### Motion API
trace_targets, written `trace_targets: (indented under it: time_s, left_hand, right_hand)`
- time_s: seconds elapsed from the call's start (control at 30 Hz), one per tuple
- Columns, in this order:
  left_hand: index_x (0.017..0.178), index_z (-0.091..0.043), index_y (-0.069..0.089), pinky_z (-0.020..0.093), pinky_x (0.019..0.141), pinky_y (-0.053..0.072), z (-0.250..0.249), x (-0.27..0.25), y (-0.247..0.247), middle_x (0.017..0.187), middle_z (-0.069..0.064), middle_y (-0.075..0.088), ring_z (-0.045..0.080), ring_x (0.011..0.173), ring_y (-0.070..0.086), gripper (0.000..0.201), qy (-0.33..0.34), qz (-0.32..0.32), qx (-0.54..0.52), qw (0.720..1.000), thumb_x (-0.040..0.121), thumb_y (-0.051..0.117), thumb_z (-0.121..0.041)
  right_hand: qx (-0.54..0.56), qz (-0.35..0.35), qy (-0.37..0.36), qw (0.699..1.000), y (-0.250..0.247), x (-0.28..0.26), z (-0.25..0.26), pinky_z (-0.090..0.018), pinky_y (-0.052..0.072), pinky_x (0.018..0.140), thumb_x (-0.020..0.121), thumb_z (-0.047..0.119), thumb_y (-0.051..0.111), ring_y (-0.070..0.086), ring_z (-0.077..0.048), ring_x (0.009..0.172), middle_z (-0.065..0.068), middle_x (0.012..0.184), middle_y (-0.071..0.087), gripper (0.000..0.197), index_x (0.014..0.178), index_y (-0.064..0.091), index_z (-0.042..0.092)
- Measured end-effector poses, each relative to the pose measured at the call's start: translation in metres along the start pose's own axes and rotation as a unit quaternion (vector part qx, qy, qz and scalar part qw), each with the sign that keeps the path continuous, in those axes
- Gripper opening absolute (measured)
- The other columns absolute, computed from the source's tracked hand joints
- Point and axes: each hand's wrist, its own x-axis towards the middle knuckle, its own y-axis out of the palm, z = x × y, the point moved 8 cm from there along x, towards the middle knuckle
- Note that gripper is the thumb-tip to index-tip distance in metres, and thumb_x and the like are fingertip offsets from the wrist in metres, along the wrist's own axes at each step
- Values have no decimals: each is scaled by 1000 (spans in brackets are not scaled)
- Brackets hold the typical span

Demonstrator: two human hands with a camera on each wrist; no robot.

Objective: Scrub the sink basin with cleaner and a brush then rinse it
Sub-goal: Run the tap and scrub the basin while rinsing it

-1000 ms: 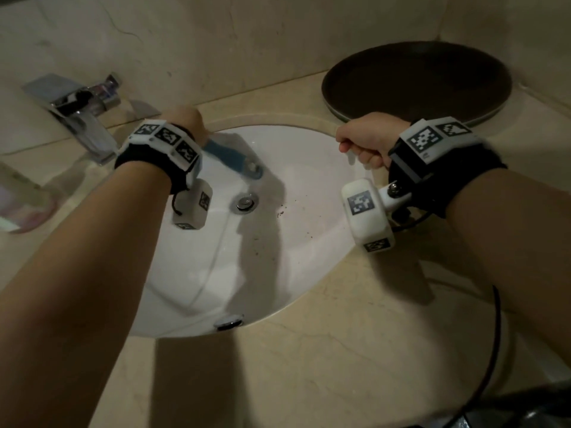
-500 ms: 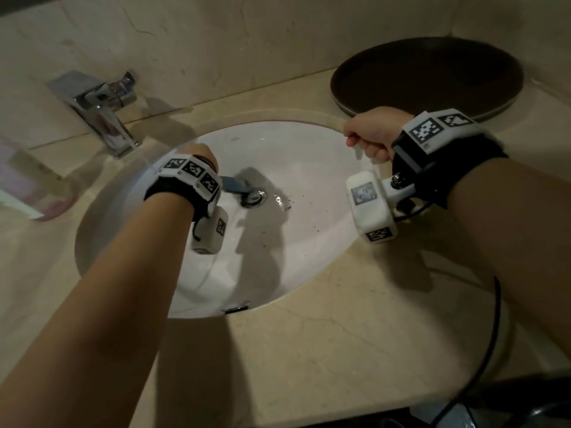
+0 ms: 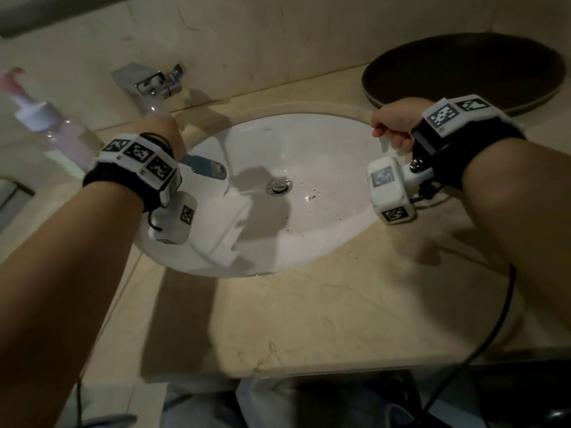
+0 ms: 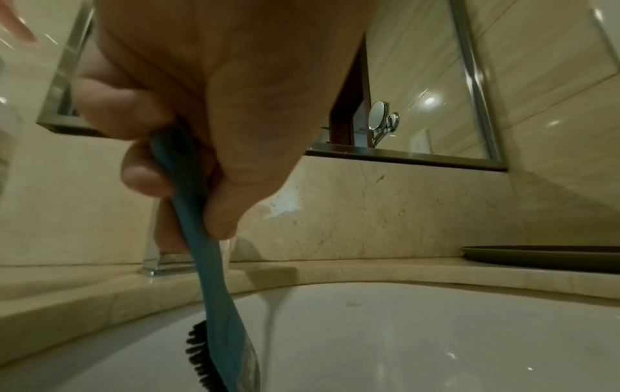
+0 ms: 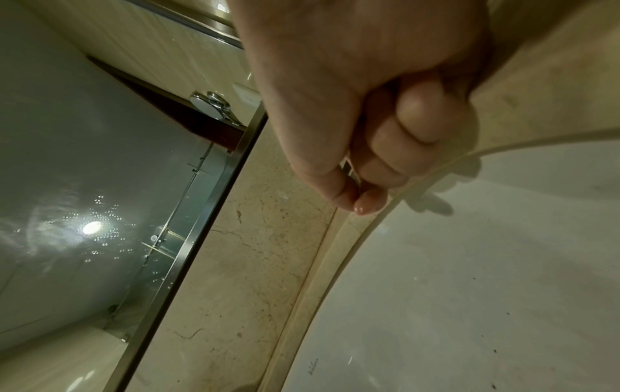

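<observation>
Four fingers and the thumb of the left hand (image 4: 214,106) are wrapping round the blue handle of the brush (image 4: 214,313), its black bristles pointing down just above the left inner wall of the sink basin (image 3: 309,242). Right hand (image 5: 362,106) is staying curled into a fist at the basin's far right rim, thumb and forefinger pinching a small thin object (too hidden to name).

Basin is holding a thin stream of water (image 3: 225,152) falling from the faucet (image 3: 154,84), a chrome drain (image 3: 279,185) at the centre, and dark specks (image 3: 312,197) just right of the drain. Dark round tray (image 3: 463,69) is sitting on the counter (image 3: 340,319) at the far right corner; nothing is showing on it. Pump bottle (image 3: 52,128) of pale pink liquid is standing on the counter left of the faucet.

Head view alone is showing the drain, the pump bottle and both wrist rigs. Left wrist view alone is showing the bristles and a round wall mirror (image 4: 380,115) reflected in the big mirror. Right wrist view alone is showing the pinch, plus the logo print on the basin wall.
</observation>
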Motion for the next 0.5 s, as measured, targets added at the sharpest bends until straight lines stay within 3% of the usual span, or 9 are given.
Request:
trace_targets:
  time_s: [0.07,0.1,0.17,0.23,0.33,0.43,0.5]
  left_hand:
    - [80,8,53,49,94,47,9,1,-5,79,26,53,43,99,59,22,-3,-27,-31,999,93,54,-10]
    - [76,4,50,51,91,49,13,2,-9,74,23,51,41,90,59,23,-6,-41,-17,999,91,56,-11]
    - [96,7,59,49,89,50,12,-6,-18,95,28,60,42,95,60,17,-4,-59,-24,998,90,55,-9]
    - [110,10,58,48,90,47,9,-12,-22,112,31,58,44,105,58,27,5,-70,4,998,90,54,-7]
    - [103,7,57,46,88,46,4,-13,-27,111,31,58,43,102,58,19,23,-92,26,995,91,54,-7]
    - [95,8,55,47,87,50,3,-12,-31,102,29,60,41,91,59,18,17,-99,-20,995,91,51,-9]
    - [94,9,58,42,79,50,-11,-16,-31,101,28,61,38,86,59,22,32,-67,-36,997,94,50,-12]
  right_hand:
    - [-1,-3,-2,1000,0,-1,0,-24,28,45,100,19,36,31,-10,49,2,60,39,34,67,39,11]
    - [-1,-4,-2,1000,0,-1,0,-25,27,45,99,19,36,31,-10,49,2,59,38,34,67,39,11]
    - [5,-7,2,1000,0,-1,-2,-23,27,44,99,19,37,31,-9,49,2,59,38,33,67,40,11]
    - [9,-8,3,1000,-1,-1,-2,-21,27,43,99,19,37,31,-9,49,2,59,38,33,67,40,11]
    - [3,-8,-3,1000,-2,-2,-1,-18,29,39,99,19,37,31,-9,49,2,59,39,34,66,41,12]
    - [-2,-2,-9,1000,-1,0,-1,-23,29,46,99,19,36,32,-9,50,2,60,39,34,66,40,11]
    - [-4,-6,-9,1000,-2,0,-1,-22,29,43,99,20,37,32,-8,50,3,59,39,34,66,41,12]
